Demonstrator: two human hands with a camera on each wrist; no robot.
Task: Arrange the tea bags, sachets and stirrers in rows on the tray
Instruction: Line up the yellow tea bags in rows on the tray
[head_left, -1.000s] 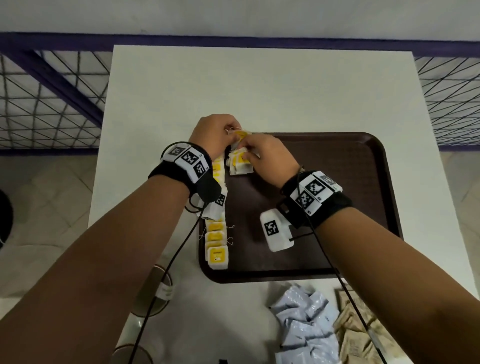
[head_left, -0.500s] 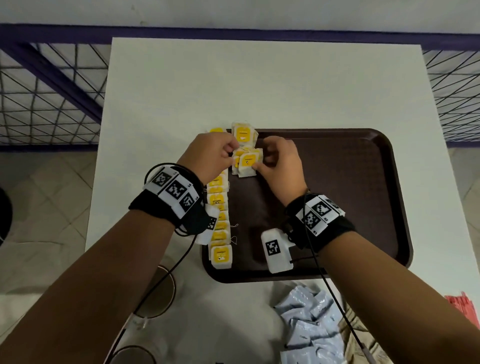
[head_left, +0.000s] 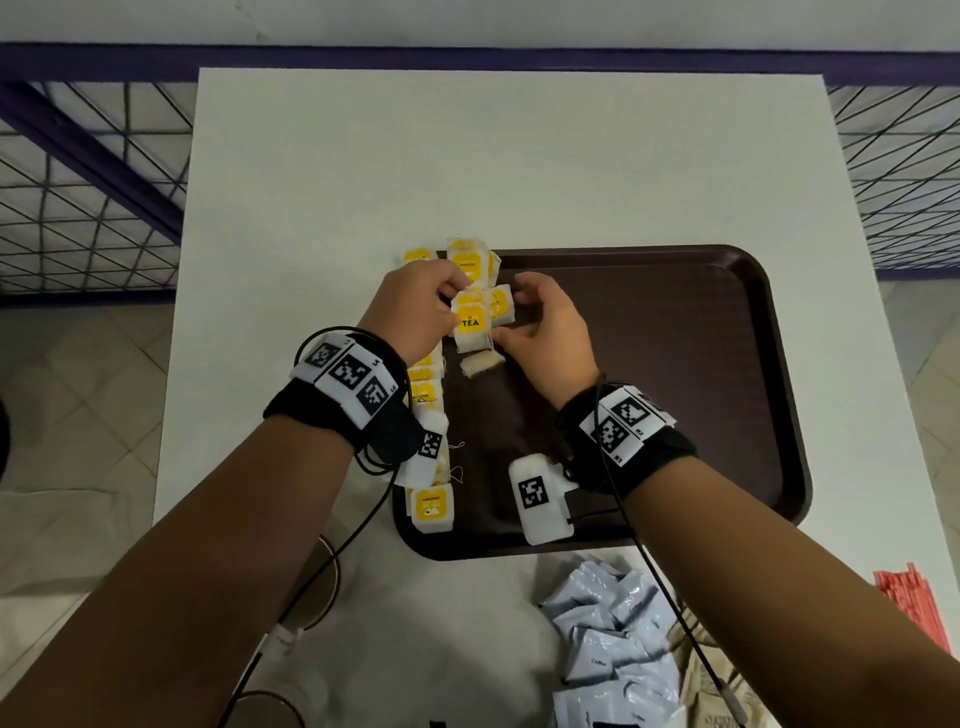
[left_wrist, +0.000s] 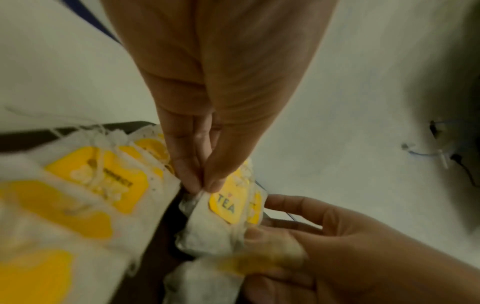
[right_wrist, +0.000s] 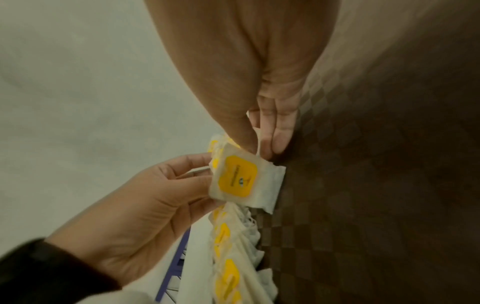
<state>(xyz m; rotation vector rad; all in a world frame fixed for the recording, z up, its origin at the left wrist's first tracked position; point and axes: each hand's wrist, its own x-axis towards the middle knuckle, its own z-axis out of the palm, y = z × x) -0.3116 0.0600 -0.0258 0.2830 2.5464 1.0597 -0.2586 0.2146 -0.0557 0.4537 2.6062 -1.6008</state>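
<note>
We are looking down at a brown tray (head_left: 727, 364) sitting on the white counter (head_left: 467, 156), and both hands are working together near its far left corner. The left hand (head_left: 415, 306) is pinching the top edge of a tea bag with a yellow TEA tag (head_left: 470, 327) between thumb and fingertips (left_wrist: 192, 181), and the right hand (head_left: 545, 338) is gripping a small clump of tea bags (head_left: 498, 304) from the other side, thumb and fingers curled round it. The TEA bag is being held up just above the tray floor, touching the clump. One plain bag (head_left: 482, 362) is lying on the tray directly under the hands. A row of tea bags (head_left: 432, 506) is running along the tray's left edge, overlapping one another, from the near corner to the far one, where another bag (head_left: 467, 262) is sitting at the rim. On the counter near us, pale blue sachets (head_left: 613, 649) are lying in a loose heap beside brown sachets (head_left: 711, 696), and red stirrers (head_left: 914, 597) are showing at the right edge.
</note>
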